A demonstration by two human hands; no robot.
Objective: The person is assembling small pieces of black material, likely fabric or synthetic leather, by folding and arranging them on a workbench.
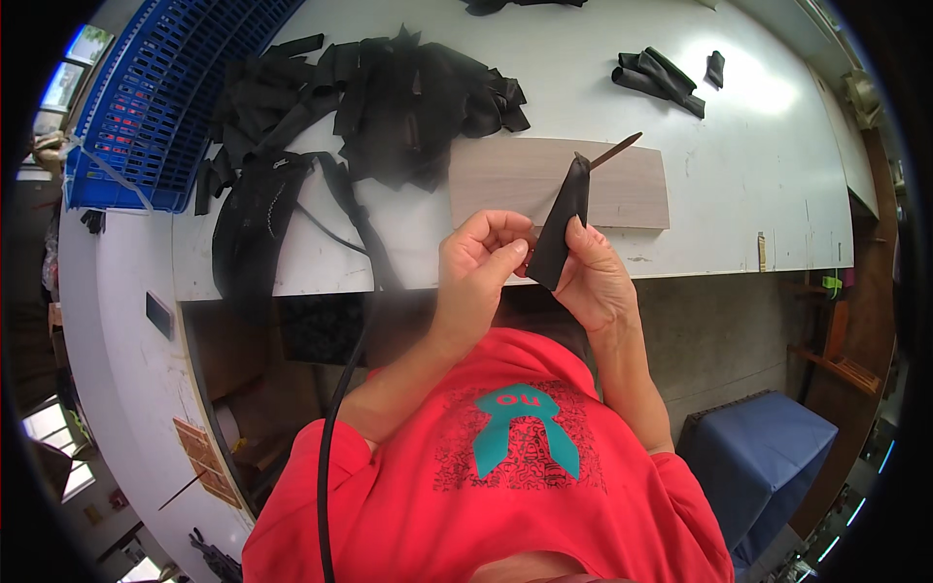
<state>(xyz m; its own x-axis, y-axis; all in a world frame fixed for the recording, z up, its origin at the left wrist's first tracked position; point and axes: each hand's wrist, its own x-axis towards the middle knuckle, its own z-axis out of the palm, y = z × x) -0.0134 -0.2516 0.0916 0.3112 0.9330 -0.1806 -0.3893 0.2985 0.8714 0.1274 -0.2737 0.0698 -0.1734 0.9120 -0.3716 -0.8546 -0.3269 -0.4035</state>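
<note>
Above the table's front edge, both hands work on a black tapered piece (562, 228) of thin, leather-like material. My left hand (478, 260) is closed, thumb and fingers pinching at the piece's lower left edge, where a small bit of red shows. On the other side my right hand (598, 275) grips the piece between thumb and fingers. A slim brown pointed stick (617, 151) sticks out past the narrow upper end of the piece, slanting up to the right; how it runs inside is hidden. Behind the piece lies a flat wood-grain board (505, 185) on the white table (573, 78).
A big heap of black pieces (408, 107) covers the table's far left, beside a blue plastic basket (146, 107). A few black rolled pieces (661, 80) lie far right. A black cable (335, 418) runs past my left arm. A blue covered box (763, 466) stands lower right.
</note>
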